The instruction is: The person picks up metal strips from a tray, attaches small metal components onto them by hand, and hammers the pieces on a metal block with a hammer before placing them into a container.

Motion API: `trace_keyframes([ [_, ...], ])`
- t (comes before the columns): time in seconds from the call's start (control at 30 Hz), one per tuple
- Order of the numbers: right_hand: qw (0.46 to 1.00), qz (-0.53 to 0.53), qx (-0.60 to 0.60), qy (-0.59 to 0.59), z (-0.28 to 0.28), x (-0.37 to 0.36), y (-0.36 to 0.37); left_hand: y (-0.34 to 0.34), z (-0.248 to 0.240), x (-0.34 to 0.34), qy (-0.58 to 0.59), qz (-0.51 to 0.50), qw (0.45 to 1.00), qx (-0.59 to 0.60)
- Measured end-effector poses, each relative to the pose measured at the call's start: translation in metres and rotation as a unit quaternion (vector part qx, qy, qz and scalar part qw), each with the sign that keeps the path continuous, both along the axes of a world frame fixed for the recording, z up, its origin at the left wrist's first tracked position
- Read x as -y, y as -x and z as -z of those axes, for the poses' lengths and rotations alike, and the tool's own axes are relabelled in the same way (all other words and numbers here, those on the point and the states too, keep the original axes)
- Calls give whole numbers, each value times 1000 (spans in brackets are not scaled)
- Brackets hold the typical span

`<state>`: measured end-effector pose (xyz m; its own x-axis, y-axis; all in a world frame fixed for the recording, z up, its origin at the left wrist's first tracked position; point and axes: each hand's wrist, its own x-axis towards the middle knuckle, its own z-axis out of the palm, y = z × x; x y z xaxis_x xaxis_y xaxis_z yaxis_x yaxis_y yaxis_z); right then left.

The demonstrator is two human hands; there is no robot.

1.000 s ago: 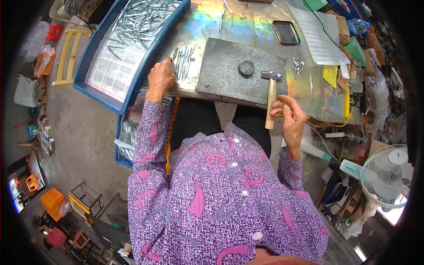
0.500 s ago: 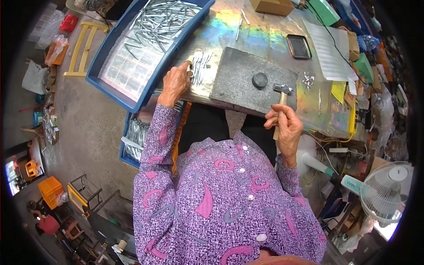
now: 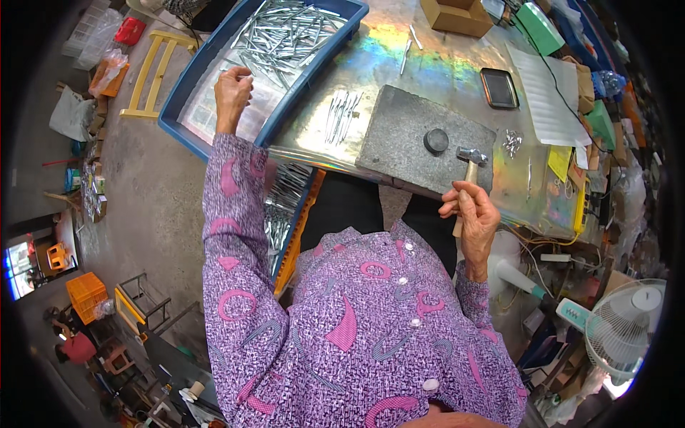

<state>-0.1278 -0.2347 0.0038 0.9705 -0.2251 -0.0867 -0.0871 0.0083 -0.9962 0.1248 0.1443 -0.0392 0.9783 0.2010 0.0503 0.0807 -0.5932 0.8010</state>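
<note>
My left hand (image 3: 233, 94) is over the large blue bin (image 3: 262, 134), fingers curled together beside the heap of thin silvery metal rods (image 3: 289, 32). Whatever those fingers may hold is too small to make out. At the table's front edge my right hand (image 3: 477, 220) grips the wooden handle of a hammer (image 3: 472, 165), its metal head resting over the corner of a grey stone slab (image 3: 399, 132). A dark round block (image 3: 436, 142) stands on that slab. To the slab's left, a small group of thin metal rods (image 3: 342, 118) lies on the shiny tabletop.
Small silvery pieces (image 3: 511, 143) lie right of the slab, near a black tray (image 3: 499, 88) and white foam sheet (image 3: 546, 93). Behind is a cardboard box (image 3: 457, 16). A lower bin of rods (image 3: 285, 192) sits by my left arm; a fan (image 3: 624, 332) stands at right.
My left hand has moved left from the small group of rods on the table to over the blue bin. My right hand keeps its hold on the hammer.
</note>
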Motion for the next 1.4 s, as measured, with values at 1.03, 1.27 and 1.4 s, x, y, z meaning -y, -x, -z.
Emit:
trace_keyframes([
  [1.03,996,89,16,15,-2,52,-13,-10,46,-51,340,-76,936,-49],
  [1.27,984,137,6,113,38,122,-65,33,2,-1,493,63,867,-34],
  [1.4,946,151,-61,280,77,146,-106,68,-26,42,507,127,852,-23],
])
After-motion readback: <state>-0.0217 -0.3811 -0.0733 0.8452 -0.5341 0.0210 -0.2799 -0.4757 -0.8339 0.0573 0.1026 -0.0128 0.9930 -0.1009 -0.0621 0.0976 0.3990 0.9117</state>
